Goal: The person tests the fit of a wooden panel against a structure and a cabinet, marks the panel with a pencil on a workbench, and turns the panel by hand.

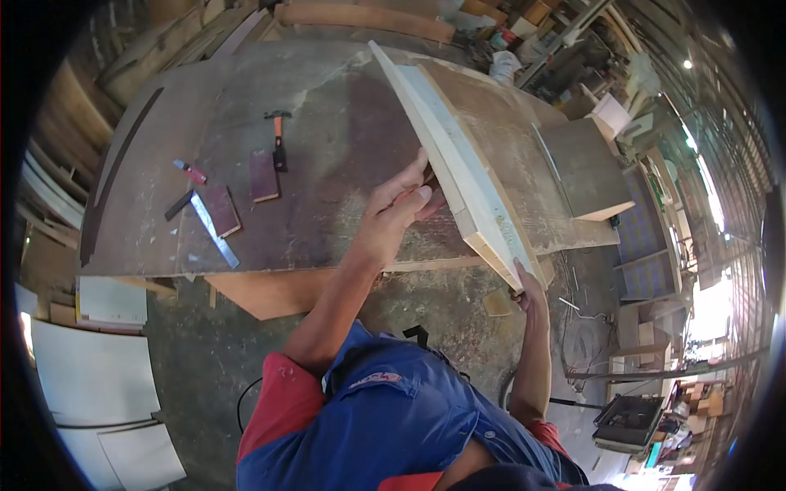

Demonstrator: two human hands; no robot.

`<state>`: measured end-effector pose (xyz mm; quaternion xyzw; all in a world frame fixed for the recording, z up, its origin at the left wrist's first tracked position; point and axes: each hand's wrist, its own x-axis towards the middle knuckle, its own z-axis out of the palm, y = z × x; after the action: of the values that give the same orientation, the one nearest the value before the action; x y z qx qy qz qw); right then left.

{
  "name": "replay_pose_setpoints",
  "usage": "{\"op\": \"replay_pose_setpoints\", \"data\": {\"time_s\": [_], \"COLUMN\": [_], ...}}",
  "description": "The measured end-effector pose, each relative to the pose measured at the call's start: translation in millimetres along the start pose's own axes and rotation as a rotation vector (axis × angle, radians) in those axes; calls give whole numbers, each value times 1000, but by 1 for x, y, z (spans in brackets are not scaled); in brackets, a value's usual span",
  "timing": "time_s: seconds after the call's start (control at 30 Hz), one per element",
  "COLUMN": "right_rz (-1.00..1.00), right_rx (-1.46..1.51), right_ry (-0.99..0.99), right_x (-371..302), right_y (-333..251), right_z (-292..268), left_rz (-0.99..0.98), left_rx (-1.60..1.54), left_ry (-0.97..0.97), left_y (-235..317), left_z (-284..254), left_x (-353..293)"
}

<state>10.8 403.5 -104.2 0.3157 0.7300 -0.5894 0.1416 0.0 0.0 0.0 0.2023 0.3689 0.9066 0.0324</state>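
Your right hand (532, 292) clamps thumb and fingers on the near end of the wooden panel (471, 176), tilted across the front edge of the table (327, 233); your left hand (395, 204) meets its side, finger closure indeterminable. Left on the table: a hammer (279, 135).

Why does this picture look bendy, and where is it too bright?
Head view: the wide fisheye lens curves straight edges near the rim; head view: glare washes out the bright opening at right, while the held wooden panel shows little blur.
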Motion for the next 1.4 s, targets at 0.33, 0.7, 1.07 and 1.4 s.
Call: {"op": "replay_pose_setpoints", "data": {"time_s": [0.33, 0.7, 1.07, 1.4], "right_rz": [-61, -197, -427, -1261], "right_rx": [-85, -440, -245, 227], "right_ry": [126, 257, 478, 518], "right_x": [-7, 80, -14, -78], "right_y": [12, 38, 32, -74], "right_z": [8, 52, -30, -354], "left_rz": [70, -782, -76, 437], "left_rx": [521, 382, 1165, 396], "left_ry": [206, 691, 545, 470], "left_y": [-6, -113, -135, -213], "left_z": [-94, -276, -122, 178], "left_x": [21, 18, -36, 99]}}
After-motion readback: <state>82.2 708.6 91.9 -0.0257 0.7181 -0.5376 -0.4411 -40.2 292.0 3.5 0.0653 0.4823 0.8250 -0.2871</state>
